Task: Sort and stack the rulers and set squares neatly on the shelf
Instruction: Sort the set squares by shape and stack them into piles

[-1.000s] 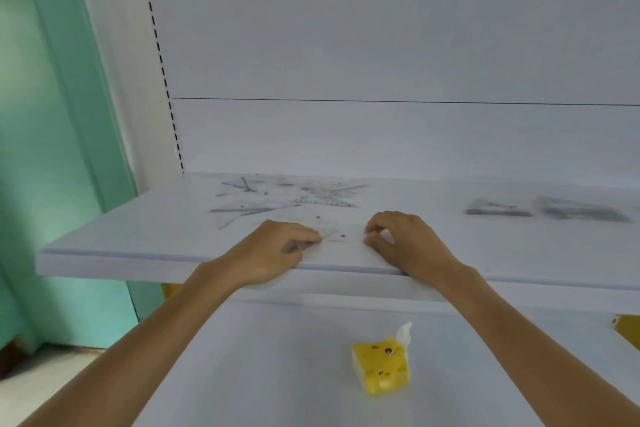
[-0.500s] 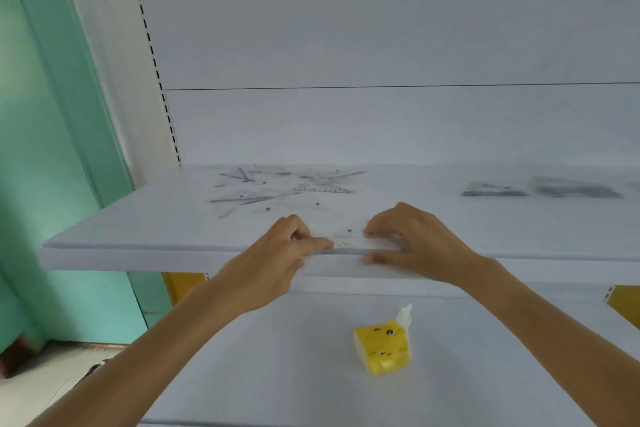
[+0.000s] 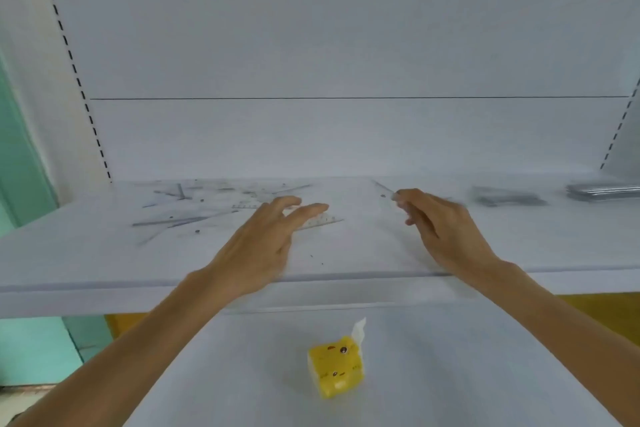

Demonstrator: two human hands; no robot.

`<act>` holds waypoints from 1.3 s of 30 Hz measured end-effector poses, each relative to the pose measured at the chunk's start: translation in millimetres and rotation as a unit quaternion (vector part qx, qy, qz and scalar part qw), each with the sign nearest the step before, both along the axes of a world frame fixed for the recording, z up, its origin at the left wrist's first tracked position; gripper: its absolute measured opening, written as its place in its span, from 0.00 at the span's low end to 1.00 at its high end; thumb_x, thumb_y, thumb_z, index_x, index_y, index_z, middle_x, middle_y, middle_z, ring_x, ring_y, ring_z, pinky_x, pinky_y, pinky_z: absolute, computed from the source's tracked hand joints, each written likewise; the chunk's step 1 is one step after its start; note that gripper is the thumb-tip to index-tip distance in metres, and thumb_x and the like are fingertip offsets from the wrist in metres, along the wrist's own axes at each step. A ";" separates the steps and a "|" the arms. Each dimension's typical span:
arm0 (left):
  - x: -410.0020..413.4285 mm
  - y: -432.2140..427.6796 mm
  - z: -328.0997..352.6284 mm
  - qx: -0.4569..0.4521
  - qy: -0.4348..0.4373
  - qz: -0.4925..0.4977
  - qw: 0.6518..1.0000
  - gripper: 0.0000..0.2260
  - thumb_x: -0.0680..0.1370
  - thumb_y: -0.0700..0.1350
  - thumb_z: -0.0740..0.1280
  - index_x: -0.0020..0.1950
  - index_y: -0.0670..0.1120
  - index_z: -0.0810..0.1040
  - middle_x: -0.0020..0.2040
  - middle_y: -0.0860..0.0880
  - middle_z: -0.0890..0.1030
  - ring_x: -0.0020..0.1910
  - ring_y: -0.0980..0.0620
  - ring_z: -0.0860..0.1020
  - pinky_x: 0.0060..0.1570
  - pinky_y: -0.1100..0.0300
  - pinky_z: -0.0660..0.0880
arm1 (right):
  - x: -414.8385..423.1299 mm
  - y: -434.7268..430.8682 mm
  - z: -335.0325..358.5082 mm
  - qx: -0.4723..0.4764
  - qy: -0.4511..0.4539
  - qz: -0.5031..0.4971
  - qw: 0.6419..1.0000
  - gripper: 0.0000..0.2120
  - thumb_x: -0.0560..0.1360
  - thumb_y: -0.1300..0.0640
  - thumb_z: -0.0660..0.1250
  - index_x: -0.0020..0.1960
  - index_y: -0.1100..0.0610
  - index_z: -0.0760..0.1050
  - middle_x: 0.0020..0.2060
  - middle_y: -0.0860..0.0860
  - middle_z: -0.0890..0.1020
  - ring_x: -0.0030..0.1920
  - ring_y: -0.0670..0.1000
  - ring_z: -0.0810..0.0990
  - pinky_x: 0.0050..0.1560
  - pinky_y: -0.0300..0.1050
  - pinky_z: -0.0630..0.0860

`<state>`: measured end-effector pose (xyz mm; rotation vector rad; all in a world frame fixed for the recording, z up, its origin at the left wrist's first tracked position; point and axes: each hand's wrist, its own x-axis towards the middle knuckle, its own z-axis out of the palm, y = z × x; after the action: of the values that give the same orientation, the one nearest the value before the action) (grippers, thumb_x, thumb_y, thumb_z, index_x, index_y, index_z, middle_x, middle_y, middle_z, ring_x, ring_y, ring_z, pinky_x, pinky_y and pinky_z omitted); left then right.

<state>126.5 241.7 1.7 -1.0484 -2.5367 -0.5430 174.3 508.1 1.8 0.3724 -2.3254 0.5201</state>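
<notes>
Several clear rulers and set squares lie scattered on the left half of the white shelf. My left hand reaches over the shelf with straight fingers, its fingertips over a clear ruler; I cannot tell if they touch it. My right hand, blurred, has curled fingers that pinch a thin clear ruler pointing back and left. Two neat stacks of clear tools sit to the right, one nearer and one at the far right.
A yellow tissue pack stands on the lower shelf below my hands. The shelf's back panel rises behind, with slotted uprights at both sides. A green wall borders the left.
Both hands left the shelf's front edge. My right hand moved right and back with a clear ruler; my left hand opened and reached forward toward the scattered pile.
</notes>
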 end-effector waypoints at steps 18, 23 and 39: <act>-59.5 136.9 -0.7 0.123 -0.158 0.022 0.979 0.27 0.60 0.68 0.68 0.58 0.66 0.72 0.53 0.60 0.75 0.45 0.65 0.75 0.42 0.69 0.70 | -95.1 138.0 12.4 0.027 -0.145 -0.061 0.987 0.14 0.78 0.56 0.61 0.63 0.55 0.75 0.60 0.55 0.76 0.62 0.54 0.72 0.61 0.41 0.63; -67.9 147.7 2.5 0.130 -0.157 0.049 0.978 0.25 0.62 0.68 0.67 0.57 0.66 0.72 0.54 0.60 0.76 0.47 0.65 0.75 0.44 0.68 0.70 | -104.1 135.9 -3.5 0.158 -0.236 -0.051 0.958 0.17 0.81 0.57 0.51 0.66 0.55 0.70 0.63 0.56 0.74 0.63 0.56 0.72 0.63 0.52 0.69; -88.1 194.9 16.9 0.150 -0.136 0.079 0.976 0.27 0.65 0.65 0.68 0.62 0.60 0.73 0.55 0.58 0.76 0.48 0.62 0.75 0.45 0.65 0.69 | -43.6 142.7 2.3 0.091 -0.209 0.006 0.974 0.14 0.79 0.48 0.55 0.61 0.50 0.72 0.60 0.48 0.75 0.62 0.50 0.70 0.63 0.47 0.68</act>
<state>38.3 436.5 18.6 -0.6974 -2.6231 -1.0452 130.7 650.8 4.1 0.3925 -2.7918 0.4219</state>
